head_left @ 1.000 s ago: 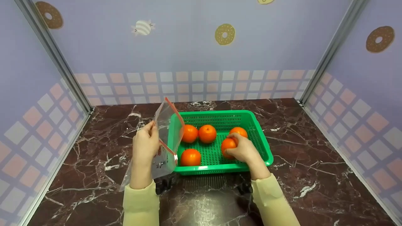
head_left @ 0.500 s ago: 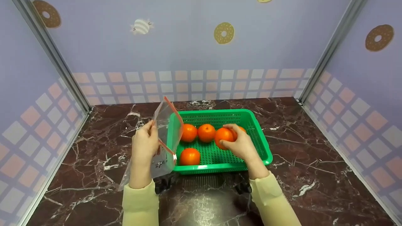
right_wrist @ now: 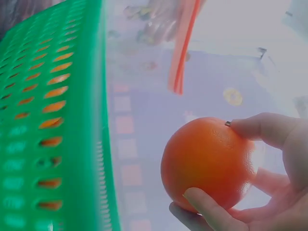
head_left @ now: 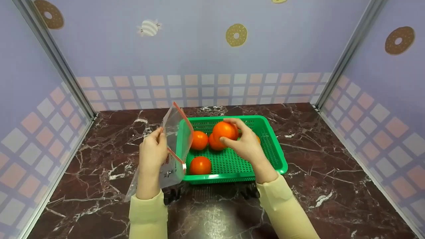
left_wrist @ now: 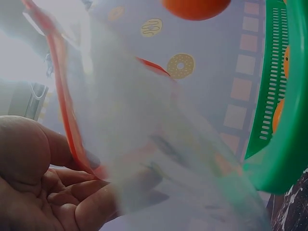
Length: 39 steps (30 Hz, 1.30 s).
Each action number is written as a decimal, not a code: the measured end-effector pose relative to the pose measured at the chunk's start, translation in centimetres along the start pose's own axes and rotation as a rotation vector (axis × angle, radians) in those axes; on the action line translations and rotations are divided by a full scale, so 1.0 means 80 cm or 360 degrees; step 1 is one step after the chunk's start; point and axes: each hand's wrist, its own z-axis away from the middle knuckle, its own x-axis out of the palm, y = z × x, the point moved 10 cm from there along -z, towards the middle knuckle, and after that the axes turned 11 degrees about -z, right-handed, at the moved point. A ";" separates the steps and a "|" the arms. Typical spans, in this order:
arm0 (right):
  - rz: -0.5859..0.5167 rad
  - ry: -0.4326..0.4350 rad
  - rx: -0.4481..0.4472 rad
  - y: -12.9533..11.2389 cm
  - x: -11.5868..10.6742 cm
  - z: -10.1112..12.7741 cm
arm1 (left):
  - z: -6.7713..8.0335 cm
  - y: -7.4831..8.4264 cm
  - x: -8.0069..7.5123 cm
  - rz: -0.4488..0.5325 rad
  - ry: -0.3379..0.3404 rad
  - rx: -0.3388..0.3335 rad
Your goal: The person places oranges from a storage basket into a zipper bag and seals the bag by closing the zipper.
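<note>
Green perforated basket (head_left: 274,156), the landmark here, stands on a dark red marble tabletop (head_left: 332,166), near its middle. Right hand (head_left: 244,142): fingers curled round one orange (head_left: 225,130), gripping it above the basket's interior, clear of the basket floor; the right wrist view shows thumb and fingertips (right_wrist: 207,204) pressed on the fruit's skin. Left hand (head_left: 152,152): just left of the basket's left wall, pinching the near side of a clear zip bag (head_left: 176,139) with a red seal strip, the bag's mouth upright and gaping toward the basket; the bag's lower end hangs down beside the forearm. Loose oranges inside the basket: one at the left rear (head_left: 199,140), one at the left front (head_left: 200,165), one directly behind the held fruit and partly hidden by it (head_left: 214,144); a further one behind the right hand is barely visible. Pale yellow sleeves (head_left: 147,215) cover both forearms. Behind the basket, lavender walls (head_left: 199,49) printed with doughnuts and a checked band.
</note>
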 end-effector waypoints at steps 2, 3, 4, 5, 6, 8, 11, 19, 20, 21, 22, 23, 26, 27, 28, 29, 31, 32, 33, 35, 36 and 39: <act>-0.0040 -0.0033 -0.0036 -0.014 0.009 -0.003 | 0.000 0.000 0.000 -0.0004 0.0004 0.0004; -0.0050 -0.0048 -0.0058 -0.021 0.014 -0.004 | 0.000 0.000 0.000 -0.0007 0.0012 0.0008; -0.0053 -0.0063 -0.0073 -0.028 0.018 -0.006 | -0.001 0.000 -0.001 -0.0011 0.0019 0.0011; -0.0053 -0.0074 -0.0091 -0.034 0.023 -0.007 | -0.001 -0.001 -0.001 -0.0014 0.0029 0.0012; -0.0042 -0.0077 -0.0109 -0.040 0.027 -0.009 | -0.001 -0.001 -0.002 -0.0018 0.0040 0.0016; -0.0033 -0.0092 -0.0149 -0.052 0.035 -0.011 | -0.001 -0.001 -0.002 -0.0030 0.0062 0.0025; -0.0008 -0.0120 -0.0214 -0.068 0.049 -0.014 | -0.001 -0.001 -0.003 -0.0044 0.0062 0.0024; 0.0099 -0.0229 -0.0377 -0.094 0.093 -0.019 | 0.000 -0.002 0.000 -0.0052 0.0007 -0.0007; 0.0100 -0.0243 -0.0396 -0.095 0.098 -0.019 | 0.000 -0.002 0.000 -0.0057 0.0004 -0.0008; 0.0108 -0.0254 -0.0414 -0.097 0.103 -0.019 | 0.000 -0.001 0.000 -0.0064 0.0004 -0.0009; 0.0119 -0.0265 -0.0426 -0.098 0.107 -0.019 | 0.000 -0.001 -0.001 -0.0069 0.0005 -0.0008; 0.0129 -0.0279 -0.0434 -0.098 0.112 -0.018 | 0.000 -0.001 -0.001 -0.0075 0.0009 -0.0007; 0.0188 -0.0314 -0.0440 -0.097 0.125 -0.017 | -0.001 0.001 -0.002 -0.0096 0.0028 0.0012; 0.0210 -0.0328 -0.0429 -0.095 0.129 -0.017 | -0.001 0.001 -0.002 -0.0101 0.0037 0.0019; 0.0231 -0.0342 -0.0417 -0.093 0.132 -0.016 | -0.001 0.002 -0.002 -0.0103 0.0043 0.0026; 0.0251 -0.0357 -0.0405 -0.091 0.136 -0.016 | -0.002 0.002 -0.002 -0.0104 0.0048 0.0030; 0.0295 -0.0392 -0.0374 -0.088 0.142 -0.015 | -0.002 0.002 -0.002 -0.0103 0.0049 0.0035; 0.0315 -0.0411 -0.0360 -0.086 0.145 -0.015 | -0.002 0.002 -0.002 -0.0102 0.0047 0.0036; 0.0336 -0.0427 -0.0345 -0.085 0.147 -0.014 | -0.002 0.002 -0.002 -0.0101 0.0044 0.0035; 0.0377 -0.0459 -0.0328 -0.083 0.152 -0.014 | -0.003 0.002 -0.001 -0.0097 0.0033 0.0026; 0.0395 -0.0472 -0.0318 -0.081 0.154 -0.013 | -0.002 0.002 -0.001 -0.0097 0.0027 0.0022; 0.0435 -0.0489 -0.0287 -0.077 0.157 -0.013 | -0.002 0.001 -0.002 -0.0100 0.0014 0.0006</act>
